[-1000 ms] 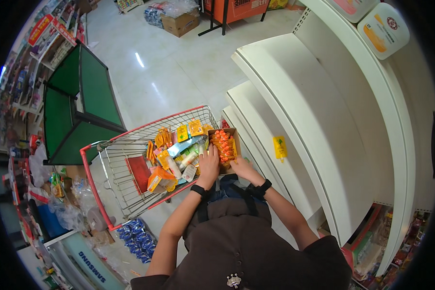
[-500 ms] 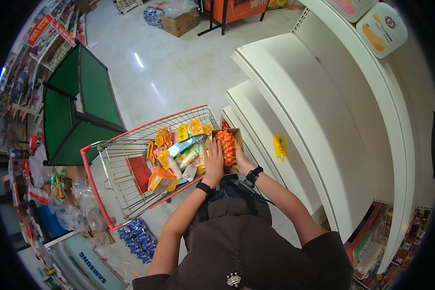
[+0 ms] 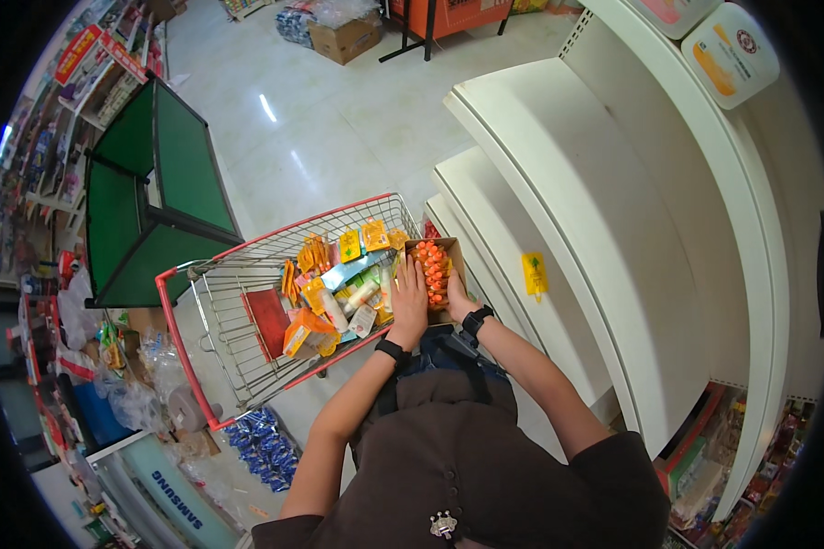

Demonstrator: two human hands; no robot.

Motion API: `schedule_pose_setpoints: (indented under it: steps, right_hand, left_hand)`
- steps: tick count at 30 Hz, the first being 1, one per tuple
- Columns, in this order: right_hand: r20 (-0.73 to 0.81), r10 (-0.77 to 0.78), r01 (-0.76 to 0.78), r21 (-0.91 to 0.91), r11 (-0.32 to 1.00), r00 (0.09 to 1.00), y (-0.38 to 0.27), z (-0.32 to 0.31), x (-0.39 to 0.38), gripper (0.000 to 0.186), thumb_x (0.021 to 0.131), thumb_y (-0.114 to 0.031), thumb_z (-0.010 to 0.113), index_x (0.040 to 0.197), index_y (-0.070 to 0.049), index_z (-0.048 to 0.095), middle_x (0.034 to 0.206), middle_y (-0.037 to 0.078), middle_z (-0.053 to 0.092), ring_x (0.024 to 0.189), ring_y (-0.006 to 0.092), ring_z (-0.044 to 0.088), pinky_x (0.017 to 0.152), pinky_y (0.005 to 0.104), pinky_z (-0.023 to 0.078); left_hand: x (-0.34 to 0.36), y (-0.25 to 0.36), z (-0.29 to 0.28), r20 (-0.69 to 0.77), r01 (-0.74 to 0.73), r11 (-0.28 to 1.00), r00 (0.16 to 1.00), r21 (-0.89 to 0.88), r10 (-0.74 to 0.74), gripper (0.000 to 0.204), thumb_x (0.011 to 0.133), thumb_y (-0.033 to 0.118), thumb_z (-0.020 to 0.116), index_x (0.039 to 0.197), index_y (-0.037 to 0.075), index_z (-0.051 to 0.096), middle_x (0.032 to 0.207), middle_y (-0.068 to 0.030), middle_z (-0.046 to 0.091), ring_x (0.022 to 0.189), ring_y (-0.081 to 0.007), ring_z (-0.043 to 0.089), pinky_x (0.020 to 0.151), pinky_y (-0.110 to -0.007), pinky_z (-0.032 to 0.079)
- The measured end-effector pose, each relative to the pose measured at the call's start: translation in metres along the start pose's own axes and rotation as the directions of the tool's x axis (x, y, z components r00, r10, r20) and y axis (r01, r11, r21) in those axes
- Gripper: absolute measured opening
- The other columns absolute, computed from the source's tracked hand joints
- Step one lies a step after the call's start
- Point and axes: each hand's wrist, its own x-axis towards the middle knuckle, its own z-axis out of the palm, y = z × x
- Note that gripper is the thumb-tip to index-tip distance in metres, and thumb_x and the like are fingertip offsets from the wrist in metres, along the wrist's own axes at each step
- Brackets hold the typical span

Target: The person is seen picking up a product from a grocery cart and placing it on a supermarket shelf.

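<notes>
A cardboard box (image 3: 453,245) packed with several orange-capped items (image 3: 432,267) is held between my two hands at the right end of the shopping cart. My left hand (image 3: 410,297) presses along the box's left side, its fingers stretched forward beside the orange caps. On the opposite side, my right hand (image 3: 460,300) grips the near right edge; its fingers are partly hidden. In the shopping cart (image 3: 212,343) lie a yellow packet (image 3: 350,245), orange pouches (image 3: 315,253), pale tubes (image 3: 364,294) and an orange-and-white pack (image 3: 308,335).
Tiered white shelves (image 3: 558,137) rise close on the right, with a yellow pouch (image 3: 535,274) on a lower one. A green panelled bin (image 3: 192,165) stands left of the cart. Blue packets (image 3: 262,448) lie on the floor near the cart handle. A carton (image 3: 346,38) sits farther off.
The whole view has shifted very slightly. Both hands keep the same hold on the box, and the cart's contents look unchanged.
</notes>
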Motion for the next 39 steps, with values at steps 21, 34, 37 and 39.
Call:
schedule_pose_setpoints:
  steps: [21, 34, 37, 39]
  right_hand:
    - [0.158, -0.070, 0.050, 0.130, 0.990, 0.985, 0.038, -0.018, 0.067, 0.063, 0.095, -0.050, 0.016, 0.141, -0.007, 0.023, 0.141, 0.007, 0.035, 0.126, 0.0209, 0.037, 0.103, 0.0308, 0.030]
    - [-0.002, -0.520, 0.503, -0.252, 0.827, 0.854, 0.024, -0.010, 0.050, 0.064, 0.096, -0.048, 0.020, 0.134, 0.003, 0.032, 0.134, 0.017, 0.040, 0.124, 0.0261, 0.039, 0.102, 0.0319, 0.029]
    - [-0.031, -0.451, 0.436, -0.211, 0.875, 0.892, 0.021, 0.000, 0.039, 0.067, 0.095, -0.051, 0.020, 0.134, 0.003, 0.031, 0.135, 0.019, 0.039, 0.125, 0.0284, 0.038, 0.102, 0.0326, 0.030]
    - [-0.043, -0.432, 0.416, -0.195, 0.888, 0.901, 0.018, 0.000, 0.040, 0.068, 0.095, -0.052, 0.020, 0.134, 0.003, 0.031, 0.135, 0.020, 0.039, 0.125, 0.0291, 0.037, 0.102, 0.0328, 0.030]
  left_hand:
    - [-0.002, -0.002, 0.002, -0.111, -0.001, 1.000, 0.994, -0.008, 0.000, 0.079, 0.071, 0.009, 0.061, 0.138, -0.007, 0.021, 0.144, -0.0188, 0.023, 0.127, -0.0330, 0.033, 0.100, -0.040, 0.033]
    - [0.001, -0.005, 0.013, -0.093, 0.014, 0.996, 0.996, 0.088, -0.005, 0.074, 0.072, 0.014, 0.062, 0.136, -0.005, 0.030, 0.145, -0.0169, 0.022, 0.126, -0.0326, 0.034, 0.100, -0.040, 0.034]
    - [-0.001, -0.007, 0.009, -0.023, 0.007, 0.996, 1.000, 0.093, -0.005, 0.075, 0.071, 0.015, 0.063, 0.136, -0.005, 0.030, 0.145, -0.0165, 0.022, 0.126, -0.0329, 0.034, 0.099, -0.040, 0.034]
    - [0.000, -0.008, 0.008, -0.035, 0.009, 0.996, 0.999, 0.094, -0.006, 0.076, 0.071, 0.016, 0.064, 0.136, -0.005, 0.030, 0.145, -0.0165, 0.022, 0.126, -0.0330, 0.034, 0.099, -0.040, 0.034]
